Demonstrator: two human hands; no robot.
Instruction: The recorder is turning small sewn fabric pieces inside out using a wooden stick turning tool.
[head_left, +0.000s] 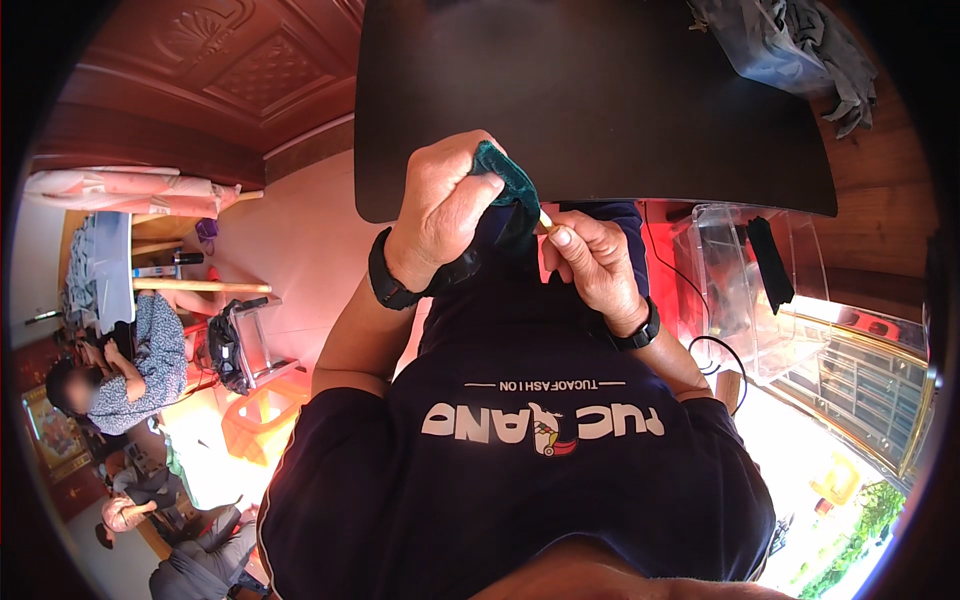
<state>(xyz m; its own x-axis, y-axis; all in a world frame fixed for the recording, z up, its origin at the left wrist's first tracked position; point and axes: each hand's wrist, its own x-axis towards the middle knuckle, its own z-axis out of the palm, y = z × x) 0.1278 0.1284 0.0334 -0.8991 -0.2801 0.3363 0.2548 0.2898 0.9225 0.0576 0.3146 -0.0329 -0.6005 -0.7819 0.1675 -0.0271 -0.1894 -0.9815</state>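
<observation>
My left hand [445, 200] is closed on a dark green velvet strip [515, 185], with thumb and fingers pressed around its upper end. The strip bends over and hangs down toward my right hand [595, 262]. Between the right thumb and forefinger sits a short, thin, pale yellowish stick-like piece [545, 219]. Its far end meets the green cloth; whether it enters the fabric or only touches it I cannot tell. Both hands are above my lap, just off the near edge of the black table [600, 110].
A clear plastic box [705, 290] with a black cloth [770, 265] over it stands to the right. At the far right of the table, a translucent bin [780, 60] holds grey cloth [845, 75]. Other people [140, 370] sit at left, near an orange stool [255, 420].
</observation>
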